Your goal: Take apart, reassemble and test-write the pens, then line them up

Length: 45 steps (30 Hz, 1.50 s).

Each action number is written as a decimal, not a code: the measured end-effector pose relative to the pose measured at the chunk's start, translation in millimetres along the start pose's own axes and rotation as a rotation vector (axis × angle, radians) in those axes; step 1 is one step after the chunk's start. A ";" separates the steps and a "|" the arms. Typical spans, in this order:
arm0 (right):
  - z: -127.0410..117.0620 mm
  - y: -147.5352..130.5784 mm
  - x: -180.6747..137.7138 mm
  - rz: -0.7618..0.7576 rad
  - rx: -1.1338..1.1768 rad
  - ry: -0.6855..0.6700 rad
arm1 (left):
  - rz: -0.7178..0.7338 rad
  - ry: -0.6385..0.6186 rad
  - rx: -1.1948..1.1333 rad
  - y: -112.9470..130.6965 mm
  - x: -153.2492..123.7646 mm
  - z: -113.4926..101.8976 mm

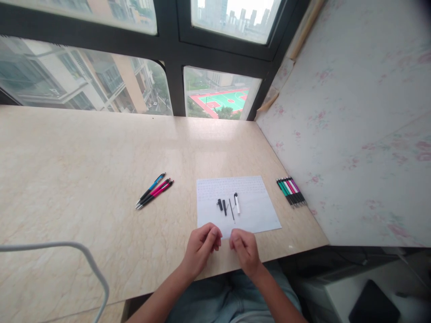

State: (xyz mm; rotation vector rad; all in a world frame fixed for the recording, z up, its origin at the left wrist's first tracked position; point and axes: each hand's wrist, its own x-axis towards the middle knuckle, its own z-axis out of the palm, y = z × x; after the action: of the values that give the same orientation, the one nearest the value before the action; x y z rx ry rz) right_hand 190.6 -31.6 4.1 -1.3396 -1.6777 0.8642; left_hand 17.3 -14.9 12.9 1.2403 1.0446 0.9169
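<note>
Lying just beyond left grip [202,246] and right grip [245,249], pen parts [224,207].

Room between left pens [160,189] and paper [256,215]; cable [54,245], perhaps raised, obstructs nearer.

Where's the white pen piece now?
In the head view, the white pen piece lies near the middle of the paper, just right of the thin dark refill.
</note>
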 end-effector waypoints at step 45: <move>17.6 15.5 -5.0 -0.032 0.007 0.035 | 0.213 -0.154 0.350 -1.5 -5.3 6.7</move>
State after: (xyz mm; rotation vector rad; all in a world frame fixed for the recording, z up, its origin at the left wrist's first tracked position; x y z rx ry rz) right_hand 182.1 -33.8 -18.2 -1.3121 -1.6634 0.8227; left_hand 22.2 -22.0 12.2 1.7127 0.9889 0.8035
